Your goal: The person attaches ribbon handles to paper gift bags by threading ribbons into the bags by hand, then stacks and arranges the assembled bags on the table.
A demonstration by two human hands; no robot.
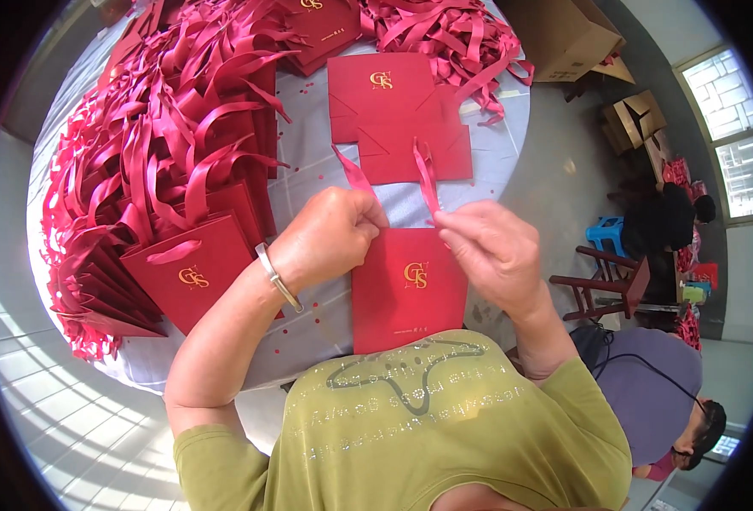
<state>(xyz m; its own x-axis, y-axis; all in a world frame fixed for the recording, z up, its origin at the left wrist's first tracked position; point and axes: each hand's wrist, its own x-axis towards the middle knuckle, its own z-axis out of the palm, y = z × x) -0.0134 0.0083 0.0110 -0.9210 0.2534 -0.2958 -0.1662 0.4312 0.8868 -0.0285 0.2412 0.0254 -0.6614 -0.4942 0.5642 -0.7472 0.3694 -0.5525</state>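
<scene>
A red paper bag (410, 298) with a gold emblem lies right in front of me, against my green shirt. At its upper left corner, my left hand (330, 234) is closed in a pinch; a pink-red ribbon (355, 173) rises from beside these fingers. My right hand (496, 251) pinches the ribbon piece (428, 183) standing up at the bag's upper right edge. Whether both pieces are one ribbon, I cannot tell. Just beyond, flat red bags (381, 106) overlap on the table, with no ribbon visible in them.
On my left, many red bags with ribbon handles (193, 128) crowd the cloth-covered table (317, 289). Loose ribbons (453, 34) pile up at the far right. Off the table's right side are a cardboard box (560, 38), a blue stool (606, 232), a wooden chair (602, 285) and a person in purple (653, 375).
</scene>
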